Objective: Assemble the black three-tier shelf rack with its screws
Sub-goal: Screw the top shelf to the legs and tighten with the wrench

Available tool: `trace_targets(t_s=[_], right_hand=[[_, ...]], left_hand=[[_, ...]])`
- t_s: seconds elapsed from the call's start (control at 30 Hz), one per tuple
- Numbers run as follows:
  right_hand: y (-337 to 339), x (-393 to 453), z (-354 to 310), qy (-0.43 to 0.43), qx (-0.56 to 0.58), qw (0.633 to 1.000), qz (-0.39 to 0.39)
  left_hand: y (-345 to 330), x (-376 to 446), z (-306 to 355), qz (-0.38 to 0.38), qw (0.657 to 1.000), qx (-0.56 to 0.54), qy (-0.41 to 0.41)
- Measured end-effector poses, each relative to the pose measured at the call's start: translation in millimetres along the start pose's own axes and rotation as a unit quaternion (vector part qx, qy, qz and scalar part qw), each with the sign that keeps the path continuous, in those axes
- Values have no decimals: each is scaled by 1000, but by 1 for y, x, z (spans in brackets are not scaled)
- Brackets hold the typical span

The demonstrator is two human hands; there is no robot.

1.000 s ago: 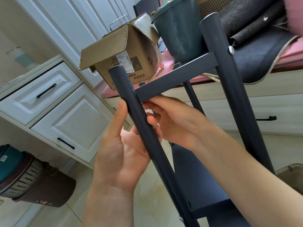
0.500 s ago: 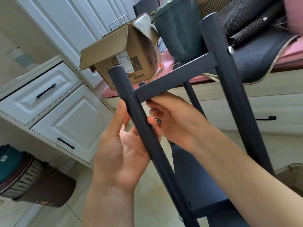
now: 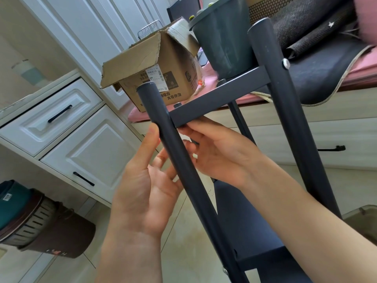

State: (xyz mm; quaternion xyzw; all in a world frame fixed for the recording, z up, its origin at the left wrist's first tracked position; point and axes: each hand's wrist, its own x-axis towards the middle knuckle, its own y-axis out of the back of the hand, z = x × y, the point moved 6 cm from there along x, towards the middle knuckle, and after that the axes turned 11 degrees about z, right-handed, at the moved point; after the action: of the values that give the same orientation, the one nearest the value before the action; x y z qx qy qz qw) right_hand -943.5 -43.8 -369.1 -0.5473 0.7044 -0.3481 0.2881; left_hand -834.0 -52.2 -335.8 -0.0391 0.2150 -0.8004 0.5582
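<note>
Two white drawers (image 3: pixel 51 117) left | beige tile floor (image 3: pixel 183 231) | left hand (image 3: pixel 142 193) fingers spread | right hand (image 3: pixel 220 154) fingers curled, contents unclear

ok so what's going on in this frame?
A person is assembling a black metal shelf rack. The left hand cups the near black round post, thumb along its side. The right hand reaches under the black crossbar at that joint, fingers touching it. A silver screw already sits in the far post.

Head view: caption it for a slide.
Both hands, left and right, steady the black rack's front post under its top crossbar.
</note>
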Motion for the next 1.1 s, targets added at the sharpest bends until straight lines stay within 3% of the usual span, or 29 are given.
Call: trace_targets(t_s=[0.1,0.17,0.27,0.33,0.53,0.63,0.7,0.87,1.1], right_hand=[[2,2,0,3,-9,1000,10],[2,3,0,7,-14,1000,19],[2,3,0,8,-26,999,25],[3,3,-1,15,-45,998,30],[4,3,-3,22,-56,998,33],[4,5,-3,25,-49,998,26],[3,6,-3,27,-42,998,27],[1,8,-2,18,-27,999,20],[3,6,-4,41,-53,997,22]], left_hand=[[6,-1,13,83,985,84,-124],[9,-5,25,141,954,119,-235],[6,-21,37,200,869,204,-404],[-1,-32,39,218,807,273,-475],[-15,-55,32,273,693,384,-545],[-27,-59,22,282,653,447,-542],[-32,-56,15,289,650,462,-530],[-34,-39,6,290,700,412,-505],[-35,-35,5,272,685,386,-555]])
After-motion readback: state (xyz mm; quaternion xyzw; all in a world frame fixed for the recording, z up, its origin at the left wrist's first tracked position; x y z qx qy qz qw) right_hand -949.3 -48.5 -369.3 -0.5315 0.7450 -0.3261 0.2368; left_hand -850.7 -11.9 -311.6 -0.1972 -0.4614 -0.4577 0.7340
